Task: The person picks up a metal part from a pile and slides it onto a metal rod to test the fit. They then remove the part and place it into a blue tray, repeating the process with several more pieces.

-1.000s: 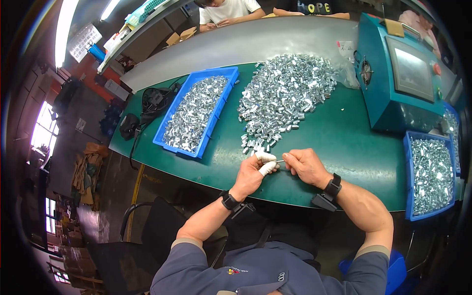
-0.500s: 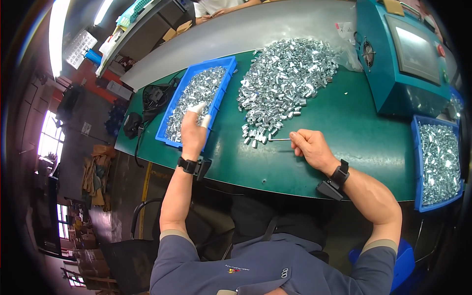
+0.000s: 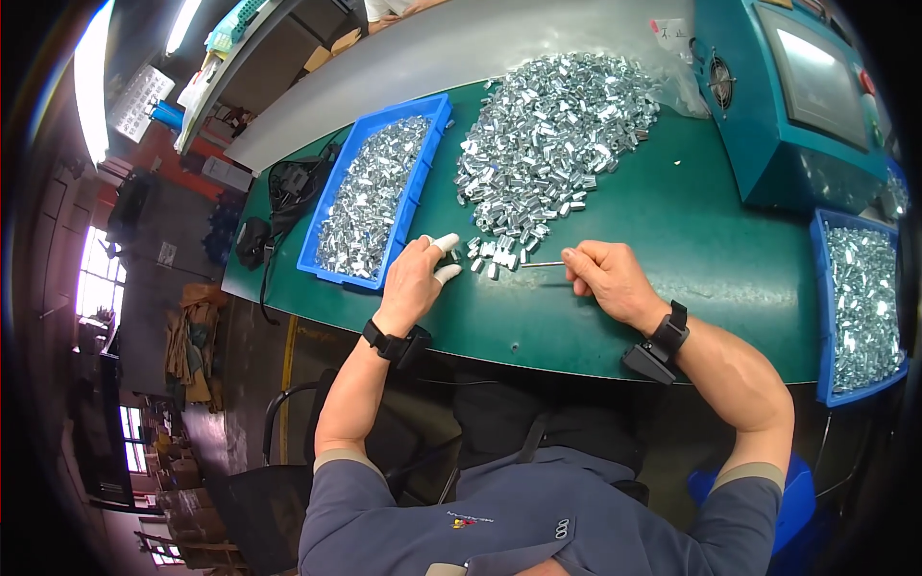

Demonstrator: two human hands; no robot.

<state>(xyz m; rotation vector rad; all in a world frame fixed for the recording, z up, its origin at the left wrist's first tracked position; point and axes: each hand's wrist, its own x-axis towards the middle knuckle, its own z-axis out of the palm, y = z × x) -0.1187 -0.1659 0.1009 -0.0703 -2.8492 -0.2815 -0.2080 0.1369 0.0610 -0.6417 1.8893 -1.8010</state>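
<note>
Pale covers sit on the thumb and a fingertip of my left hand (image 3: 415, 278), which is open, thumb and finger apart, by the near edge of a heap of small silvery metal sleeves (image 3: 557, 144). A piece or two lies close to those fingertips; contact is hard to make out. Pinched in my right hand (image 3: 615, 280) is a thin metal rod (image 3: 544, 264), pointing left. Its tip meets or nearly meets several loose sleeves (image 3: 497, 254) at the heap's near end. Left of the heap, a blue tray (image 3: 420, 187) holds more such pieces.
The green table (image 3: 576, 331) carries a teal machine (image 3: 759, 125) with a screen at the right. Another blue tray (image 3: 824, 317) of metal pieces stands at the right edge. A black bag with straps (image 3: 298, 187) lies left. Across the table, a person's hand (image 3: 420, 6) shows.
My left hand has moved right, from over the blue tray to beside the loose sleeves. My right hand still holds the rod near them. The whole view has shifted slightly.
</note>
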